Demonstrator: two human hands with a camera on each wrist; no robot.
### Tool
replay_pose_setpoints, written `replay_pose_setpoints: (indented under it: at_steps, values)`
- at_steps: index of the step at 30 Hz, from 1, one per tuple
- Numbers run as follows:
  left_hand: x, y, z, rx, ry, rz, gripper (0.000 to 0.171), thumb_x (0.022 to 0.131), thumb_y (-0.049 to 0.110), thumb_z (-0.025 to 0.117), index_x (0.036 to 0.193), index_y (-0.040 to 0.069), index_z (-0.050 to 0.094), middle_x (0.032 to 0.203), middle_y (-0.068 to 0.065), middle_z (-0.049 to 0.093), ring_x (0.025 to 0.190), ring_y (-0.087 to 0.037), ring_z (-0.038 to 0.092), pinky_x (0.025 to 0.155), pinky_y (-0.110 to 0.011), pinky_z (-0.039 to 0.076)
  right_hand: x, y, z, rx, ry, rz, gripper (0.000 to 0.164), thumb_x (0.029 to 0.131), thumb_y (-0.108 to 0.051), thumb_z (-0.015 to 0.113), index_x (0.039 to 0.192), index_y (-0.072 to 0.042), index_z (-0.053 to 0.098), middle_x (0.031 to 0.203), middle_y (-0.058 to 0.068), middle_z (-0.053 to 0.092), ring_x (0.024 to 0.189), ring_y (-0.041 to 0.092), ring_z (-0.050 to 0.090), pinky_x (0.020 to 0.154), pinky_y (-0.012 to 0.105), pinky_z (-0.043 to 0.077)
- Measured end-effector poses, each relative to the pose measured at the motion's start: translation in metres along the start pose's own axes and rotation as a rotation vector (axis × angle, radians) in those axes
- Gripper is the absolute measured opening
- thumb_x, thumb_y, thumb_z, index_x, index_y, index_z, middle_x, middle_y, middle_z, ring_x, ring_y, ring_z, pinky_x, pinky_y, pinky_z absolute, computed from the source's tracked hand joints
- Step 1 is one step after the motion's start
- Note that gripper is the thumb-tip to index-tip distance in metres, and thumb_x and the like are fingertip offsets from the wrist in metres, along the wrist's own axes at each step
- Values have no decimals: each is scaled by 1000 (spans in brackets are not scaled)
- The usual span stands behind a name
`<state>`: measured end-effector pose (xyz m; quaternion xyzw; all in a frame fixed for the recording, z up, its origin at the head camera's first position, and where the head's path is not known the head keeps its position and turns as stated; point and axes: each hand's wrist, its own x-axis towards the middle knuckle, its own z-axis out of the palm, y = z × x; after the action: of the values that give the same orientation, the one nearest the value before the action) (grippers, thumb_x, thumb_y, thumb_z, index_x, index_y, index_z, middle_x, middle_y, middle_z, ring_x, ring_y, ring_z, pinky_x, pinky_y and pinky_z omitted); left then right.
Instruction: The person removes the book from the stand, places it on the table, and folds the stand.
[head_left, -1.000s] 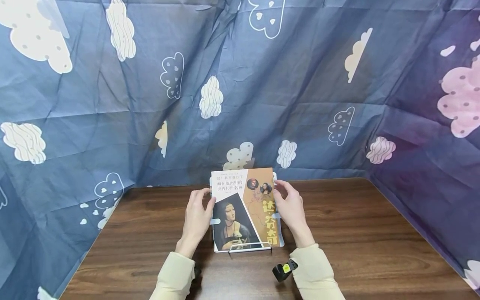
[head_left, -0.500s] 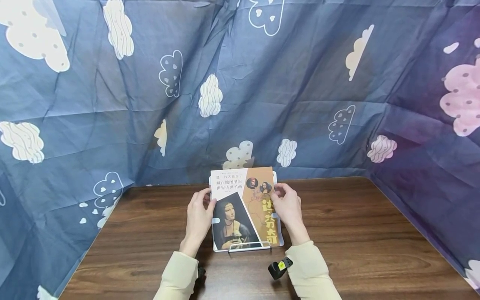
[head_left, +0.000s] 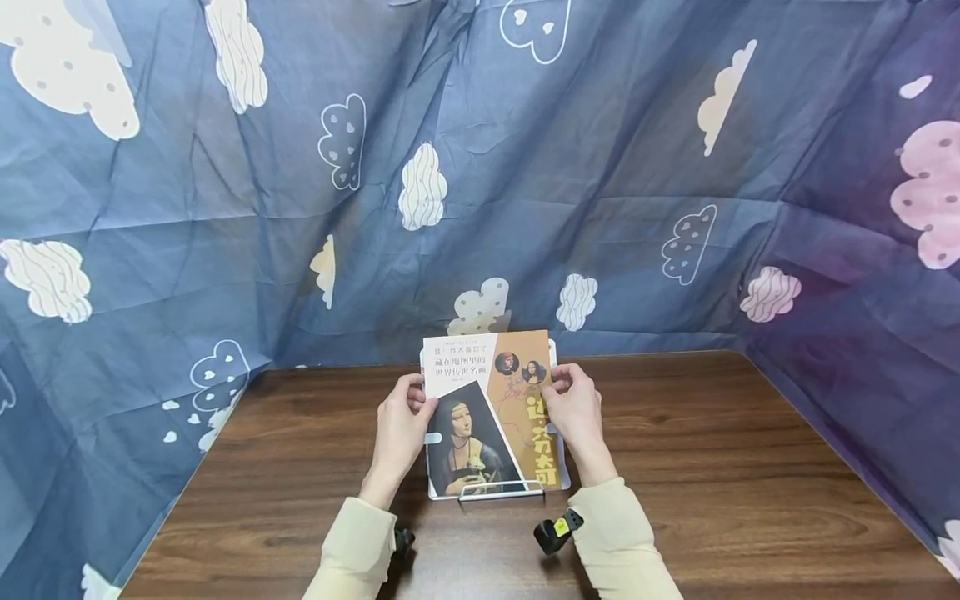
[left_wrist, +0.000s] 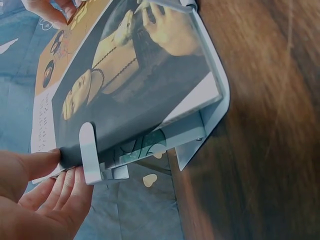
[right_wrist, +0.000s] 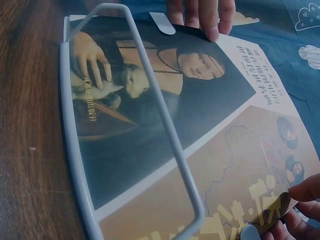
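Observation:
A paperback book (head_left: 468,425) with a painted portrait and an orange panel on its cover leans upright on a pale book stand (left_wrist: 220,97). My left hand (head_left: 397,429) pinches the book's left edge, thumb on the cover and fingers behind. On the opposite side my right hand (head_left: 576,412) pinches the right edge, its thumb over the orange panel. A wire bar (right_wrist: 174,137) crosses the front of the book's lower part. In the left wrist view a side clip (left_wrist: 90,150) folds over the cover beside my left fingers; another clip (right_wrist: 249,233) shows near my right fingers.
The stand rests on a dark wooden table (head_left: 712,467). Behind and at both sides hangs a blue cloth (head_left: 525,167) with cloud prints. A black wrist device (head_left: 555,533) hangs by the right sleeve.
My right hand has shifted slightly left, its thumb now further onto the cover. The left hand stays at the left edge. The book and stand hold nearly the same place.

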<state>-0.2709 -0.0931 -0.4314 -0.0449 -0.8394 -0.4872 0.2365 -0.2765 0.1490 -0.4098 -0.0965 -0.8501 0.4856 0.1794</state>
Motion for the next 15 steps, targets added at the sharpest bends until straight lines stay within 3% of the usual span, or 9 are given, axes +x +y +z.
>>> replay_pose_setpoints:
  at_steps: [15]
  values:
    - [10, 3, 0, -4, 9, -7, 25, 87, 2, 72, 111, 3, 64, 81, -6, 62, 71, -16, 58, 62, -27, 48, 7, -7, -5, 127, -33, 22, 16, 89, -4, 61, 104, -4, 60, 88, 10, 60, 78, 23, 55, 69, 34, 41]
